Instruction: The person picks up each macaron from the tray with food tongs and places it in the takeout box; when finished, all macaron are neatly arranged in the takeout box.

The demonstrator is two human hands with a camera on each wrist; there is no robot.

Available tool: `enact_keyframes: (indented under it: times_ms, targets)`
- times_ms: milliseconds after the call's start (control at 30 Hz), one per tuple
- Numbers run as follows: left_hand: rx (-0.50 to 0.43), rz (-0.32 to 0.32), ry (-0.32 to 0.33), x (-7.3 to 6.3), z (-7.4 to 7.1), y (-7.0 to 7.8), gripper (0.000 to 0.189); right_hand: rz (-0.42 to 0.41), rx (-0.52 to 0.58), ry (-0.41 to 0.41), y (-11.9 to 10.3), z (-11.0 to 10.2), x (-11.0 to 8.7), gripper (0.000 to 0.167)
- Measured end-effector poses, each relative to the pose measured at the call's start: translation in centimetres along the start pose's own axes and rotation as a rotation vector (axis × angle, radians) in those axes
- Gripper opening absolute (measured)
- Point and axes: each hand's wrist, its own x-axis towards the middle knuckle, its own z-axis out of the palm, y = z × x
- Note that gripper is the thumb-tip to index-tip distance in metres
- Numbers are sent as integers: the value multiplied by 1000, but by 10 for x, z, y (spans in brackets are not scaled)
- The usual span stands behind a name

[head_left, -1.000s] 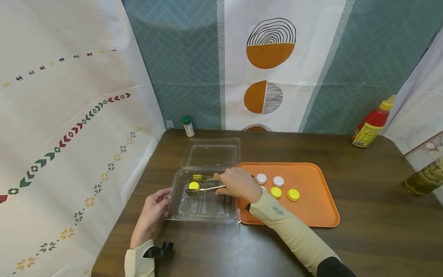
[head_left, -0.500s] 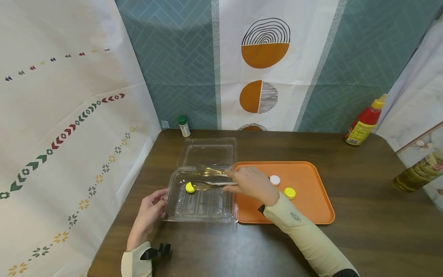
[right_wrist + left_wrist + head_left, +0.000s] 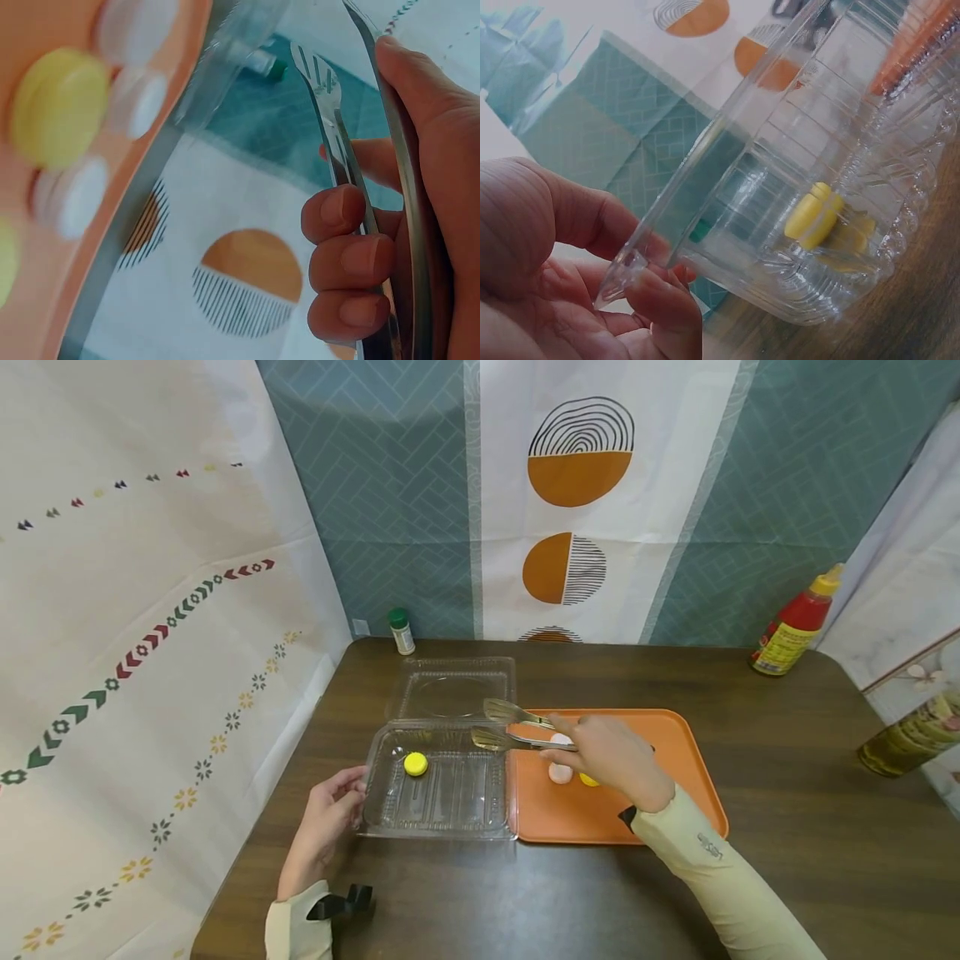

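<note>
My left hand (image 3: 330, 814) pinches the left rim of a clear plastic clamshell box (image 3: 450, 833); in the left wrist view the thumb and fingers close on its corner. Inside the box, toward the left, lies one yellow macaron (image 3: 416, 764). My right hand (image 3: 618, 756) holds metal tongs (image 3: 525, 742), their arms spread apart with nothing between the tips. The tong tips hover about where the box meets the orange tray (image 3: 622, 827). White macarons (image 3: 560, 772) and a yellow macaron (image 3: 590, 780) on the tray are partly hidden by my right hand. The right wrist view shows several macarons (image 3: 60, 109), blurred.
The box's lid (image 3: 457, 687) lies folded back behind it. A green-capped shaker (image 3: 402, 632) stands at the back left, a red sauce bottle (image 3: 797, 625) at the back right. A dark greenish bottle (image 3: 907, 737) is at the right edge. Patterned cloths hang behind and left.
My right hand has drawn the tongs up and rightward out of the box, over the tray's left side. The yellow macaron, earlier between the tong ends, lies free in the box. My left hand stays put.
</note>
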Motion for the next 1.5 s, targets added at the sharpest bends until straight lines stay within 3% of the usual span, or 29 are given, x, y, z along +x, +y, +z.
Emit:
enact_keyframes:
  times_ms: [233,500,767,1000,1267,1500]
  targets:
    - [31,28,-11,0,-3,4,41,84,-37,-12,18,0,-17,69]
    - [-35,-2,-2,0,-1,-2,41,69,-96,77,33,3,-41,62]
    - [-47,-11,11,-2,-1,-4,41,120,-133,133,52,9,-71,58]
    - [-12,-6,-5,-2,-2,-3,39,209,-91,84,62,11,-88,57]
    - [16,21,15,-4,-2,-2,38,198,-124,101,72,7,-102,49]
    - [20,35,-2,-7,-2,-7,37,203,-163,29,82,4,-111,49]
